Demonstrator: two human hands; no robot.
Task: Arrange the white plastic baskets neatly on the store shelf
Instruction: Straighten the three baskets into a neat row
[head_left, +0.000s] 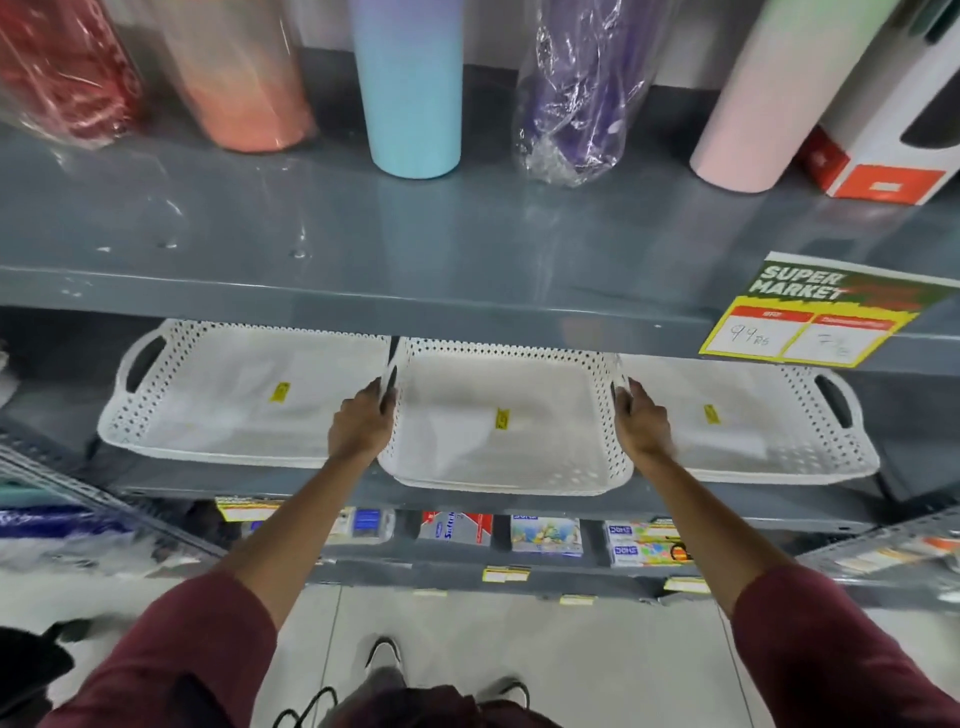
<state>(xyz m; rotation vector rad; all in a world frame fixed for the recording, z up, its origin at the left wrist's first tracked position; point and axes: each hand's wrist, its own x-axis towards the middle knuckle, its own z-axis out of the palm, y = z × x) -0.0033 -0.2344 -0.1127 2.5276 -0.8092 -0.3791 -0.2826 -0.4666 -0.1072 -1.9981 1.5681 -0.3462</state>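
Three white perforated plastic baskets sit side by side on the grey middle shelf (467, 501). The middle basket (498, 441) juts forward past the shelf's front edge. My left hand (361, 423) grips its left handle and my right hand (641, 423) grips its right handle. The left basket (234, 400) and the right basket (753, 431) flank it, each touching or nearly touching the middle one, with their outer handles showing. Each basket has a small yellow sticker inside.
The grey upper shelf (467, 291) overhangs the baskets' backs and carries tall coloured tumblers (410, 88) and a white-and-orange box (883, 156). A yellow price sign (810, 322) hangs at its right. Packaged goods (545, 535) fill the lower shelf. My feet stand on the tiled floor.
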